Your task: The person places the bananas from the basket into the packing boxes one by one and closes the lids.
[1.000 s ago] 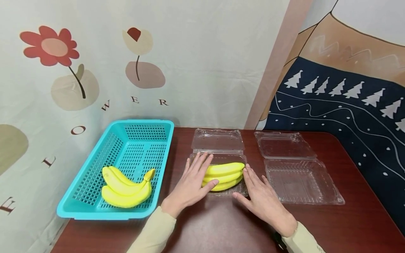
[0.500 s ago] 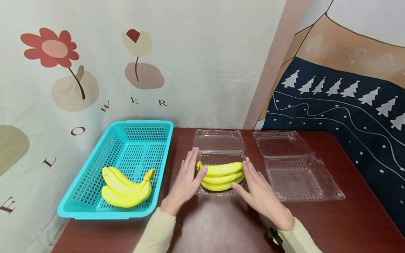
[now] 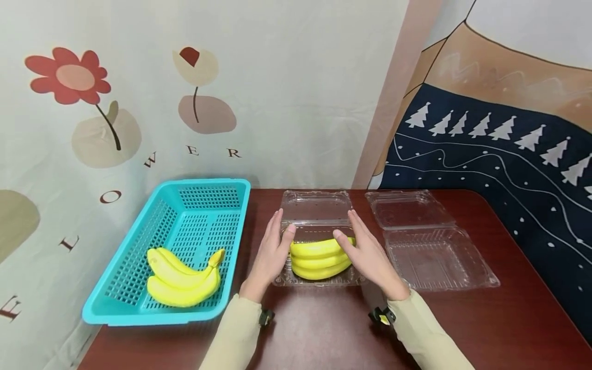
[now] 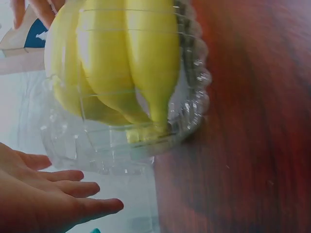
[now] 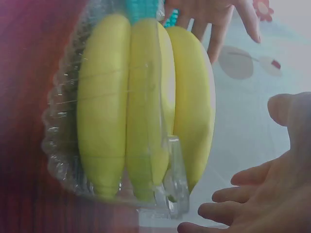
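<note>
Bananas (image 3: 316, 261) lie mid-frame in clear box (image 3: 319, 233); left grip (image 3: 270, 258), right grip (image 3: 371, 257) extended, empty: best settle ends in gently.

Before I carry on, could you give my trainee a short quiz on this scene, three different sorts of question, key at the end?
1. What lies in the clear plastic clamshell between the left hand and the right hand?
2. True or false: the lid of the second clamshell lies open.
3. The perforated teal basket stands: A, left of both clamshells; B, between them; C, right of both.
Key: 1, a bunch of bananas; 2, true; 3, A.
</note>
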`<state>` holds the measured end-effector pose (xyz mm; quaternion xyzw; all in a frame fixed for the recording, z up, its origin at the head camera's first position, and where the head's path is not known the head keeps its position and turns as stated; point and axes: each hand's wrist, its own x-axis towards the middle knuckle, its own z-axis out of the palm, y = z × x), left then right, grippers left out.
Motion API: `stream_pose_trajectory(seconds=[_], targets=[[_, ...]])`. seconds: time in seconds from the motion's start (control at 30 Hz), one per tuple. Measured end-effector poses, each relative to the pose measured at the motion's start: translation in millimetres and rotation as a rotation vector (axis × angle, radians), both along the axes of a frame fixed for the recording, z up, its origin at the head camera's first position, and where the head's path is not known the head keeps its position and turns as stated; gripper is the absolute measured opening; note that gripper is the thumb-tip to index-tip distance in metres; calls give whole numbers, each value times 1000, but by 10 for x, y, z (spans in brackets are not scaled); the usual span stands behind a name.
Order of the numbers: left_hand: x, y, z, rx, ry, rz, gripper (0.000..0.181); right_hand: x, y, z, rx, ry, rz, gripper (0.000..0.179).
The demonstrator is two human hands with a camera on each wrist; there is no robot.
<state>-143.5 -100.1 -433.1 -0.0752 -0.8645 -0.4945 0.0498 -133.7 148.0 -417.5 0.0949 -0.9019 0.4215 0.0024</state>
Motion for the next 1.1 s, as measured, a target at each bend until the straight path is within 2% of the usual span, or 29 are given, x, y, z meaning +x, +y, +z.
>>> stream_pose_trajectory(seconds=[0.2, 0.47, 0.77, 1.1], targets=[[-85, -1, 15, 94, -98, 62, 75, -158, 8, 8, -55, -37, -15, 84], [-198, -4, -27, 197, -217, 90, 79, -310, 67, -22, -84, -99, -44, 85], [-283, -35, -49, 269, -278, 102, 81, -410, 112, -42, -134, -171, -64, 86], [-376, -27, -97, 365, -366, 125, 97, -499, 106, -77, -220, -288, -99, 87]])
